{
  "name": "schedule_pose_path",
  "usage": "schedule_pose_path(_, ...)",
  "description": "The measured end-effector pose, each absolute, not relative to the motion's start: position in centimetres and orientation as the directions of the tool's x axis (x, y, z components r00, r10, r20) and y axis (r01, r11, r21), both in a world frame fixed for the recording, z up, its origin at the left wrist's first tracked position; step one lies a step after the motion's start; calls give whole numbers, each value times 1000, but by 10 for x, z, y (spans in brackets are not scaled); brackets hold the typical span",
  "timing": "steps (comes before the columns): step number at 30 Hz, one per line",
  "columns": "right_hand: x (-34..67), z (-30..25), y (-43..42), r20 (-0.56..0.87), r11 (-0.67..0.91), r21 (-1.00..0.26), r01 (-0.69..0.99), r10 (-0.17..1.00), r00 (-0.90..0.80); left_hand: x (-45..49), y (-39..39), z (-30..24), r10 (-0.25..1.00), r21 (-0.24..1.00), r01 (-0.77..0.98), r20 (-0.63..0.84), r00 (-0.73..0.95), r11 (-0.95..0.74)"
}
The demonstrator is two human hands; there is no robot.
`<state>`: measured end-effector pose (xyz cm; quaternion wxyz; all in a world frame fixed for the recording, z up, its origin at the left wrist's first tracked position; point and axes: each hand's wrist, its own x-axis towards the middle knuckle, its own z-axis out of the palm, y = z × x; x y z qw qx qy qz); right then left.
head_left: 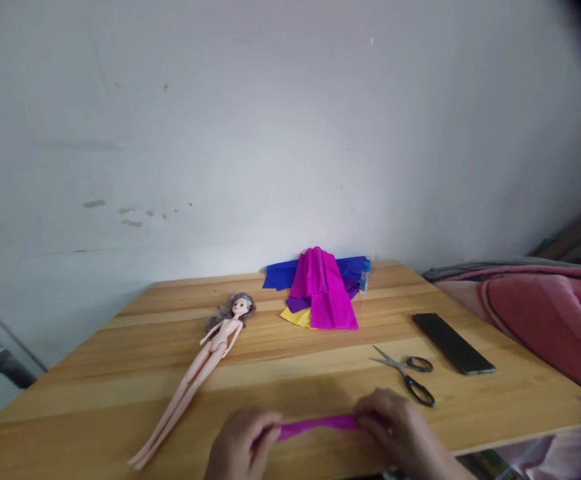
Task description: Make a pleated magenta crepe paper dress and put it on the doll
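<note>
My left hand (pixel 240 440) and my right hand (pixel 395 427) each pinch one end of a narrow magenta strip of crepe paper (pixel 318 424), stretched flat between them near the front edge of the wooden table (pixel 95 400). An undressed doll (pixel 205 363) with grey-brown hair lies on its back to the left, legs pointing toward me. Black-handled scissors (pixel 405 373) lie just beyond my right hand, blades apart.
A pile of magenta, blue, purple and yellow crepe paper (pixel 320 287) rests at the back against the white wall, with a small glue tube (pixel 365 275) beside it. A dark phone (pixel 453 343) lies at the right. Pink bedding (pixel 540 313) borders the table's right side.
</note>
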<state>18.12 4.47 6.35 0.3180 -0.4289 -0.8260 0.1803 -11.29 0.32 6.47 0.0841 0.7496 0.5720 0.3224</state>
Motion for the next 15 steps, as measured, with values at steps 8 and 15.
schedule_pose_path(8, 150, 69, 135, 97, 363, -728, 581, 894, -437, -118, 88, 93, 986, 548, 832, -68, 153, -91)
schedule_pose_path(15, 141, 53, 144, 84, 367, -741, 562, 882, -464, -86, 113, 78, 971, 450, 873, -50, 234, -187)
